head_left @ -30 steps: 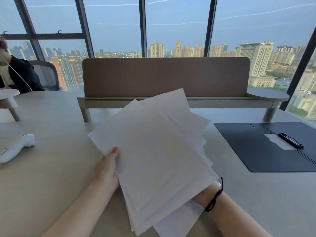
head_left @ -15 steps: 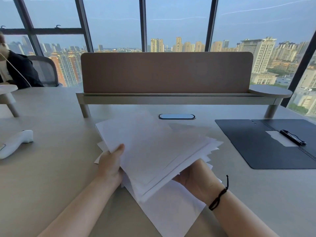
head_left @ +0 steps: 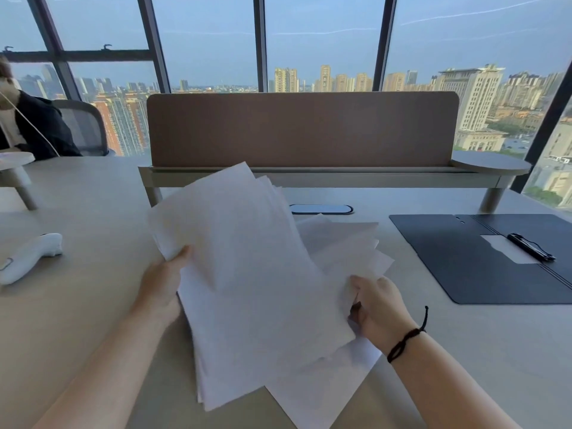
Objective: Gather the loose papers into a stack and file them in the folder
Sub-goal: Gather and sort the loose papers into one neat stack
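Note:
A loose bundle of white papers (head_left: 247, 274) is tilted up in front of me, its sheets uneven and fanned out. My left hand (head_left: 164, 283) grips the bundle's left edge, thumb on top. My right hand (head_left: 376, 308) holds the sheets at their right edge, fingers curled into them. More sheets (head_left: 349, 243) fan out flat to the right behind the tilted ones, and one sheet (head_left: 325, 388) sticks out below. The dark folder (head_left: 464, 258) lies open on the table to the right, with a black pen (head_left: 530, 243) on a white label inside it.
A brown desk divider (head_left: 300, 128) on a raised shelf crosses the table behind the papers. A white handheld device (head_left: 28, 258) lies at the left. A cable grommet (head_left: 322, 209) sits behind the papers. Another person sits at the far left.
The bundle, lowered flat half a second ago, is tilted up again toward me. My right hand came from under the stack to its right edge. Some sheets have spread to the right.

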`<state>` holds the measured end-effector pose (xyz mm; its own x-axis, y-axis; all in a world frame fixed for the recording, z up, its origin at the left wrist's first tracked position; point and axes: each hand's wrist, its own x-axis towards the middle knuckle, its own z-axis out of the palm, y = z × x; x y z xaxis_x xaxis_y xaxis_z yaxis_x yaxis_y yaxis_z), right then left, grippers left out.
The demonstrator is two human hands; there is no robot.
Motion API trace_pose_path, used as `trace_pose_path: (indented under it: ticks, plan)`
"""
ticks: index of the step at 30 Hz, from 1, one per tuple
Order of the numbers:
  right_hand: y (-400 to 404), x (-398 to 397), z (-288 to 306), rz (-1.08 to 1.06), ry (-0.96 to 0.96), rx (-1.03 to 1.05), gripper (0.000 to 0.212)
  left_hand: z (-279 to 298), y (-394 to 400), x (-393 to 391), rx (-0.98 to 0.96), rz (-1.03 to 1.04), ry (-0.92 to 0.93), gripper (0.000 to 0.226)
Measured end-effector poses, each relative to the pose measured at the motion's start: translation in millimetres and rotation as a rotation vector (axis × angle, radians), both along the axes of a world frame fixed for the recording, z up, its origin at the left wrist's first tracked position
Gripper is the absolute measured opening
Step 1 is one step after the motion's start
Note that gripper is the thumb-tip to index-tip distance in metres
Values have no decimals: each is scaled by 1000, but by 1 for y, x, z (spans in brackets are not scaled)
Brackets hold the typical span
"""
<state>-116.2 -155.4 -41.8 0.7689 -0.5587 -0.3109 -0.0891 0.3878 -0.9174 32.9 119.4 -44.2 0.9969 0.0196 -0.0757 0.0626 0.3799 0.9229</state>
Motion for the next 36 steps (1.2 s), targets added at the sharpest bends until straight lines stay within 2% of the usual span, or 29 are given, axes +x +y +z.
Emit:
trace_pose_path:
  ticks: [5,8,11,13,17,21,24,26,31,34,36]
  plan:
    - [-8,-5,7,176,-2,-100,14,-8,5,0,36,-101,32,32]
    - [-7,-11,13,328,-52,-150,17,-8,-7,-8,27,-251,50,40]
    - [-6,-14,14,418,-106,-196,33,-9,-17,-14,86,-366,25,37]
    - [-7,-15,14,436,-146,-138,44,-8,-19,-18,88,-415,17,38]
    - [-6,-14,12,450,-202,33,44,-3,-17,-21,54,-464,21,32]
    - [1,-14,13,474,-211,18,48,-3,-21,-24,38,-496,35,24]
    - [0,-12,13,399,-164,20,43,-4,-26,-25,127,-450,32,28]
    - [-1,-11,12,337,-132,22,32,-6,-29,-23,191,-372,30,30]
    - [4,-7,10,235,-41,4,21,-13,-27,-15,312,-161,15,20]
    - [0,-7,9,170,77,-143,29,-15,-24,-14,395,-124,-7,31]
    - [-4,-10,9,137,136,-268,31,-17,-23,-14,429,-87,-29,28]
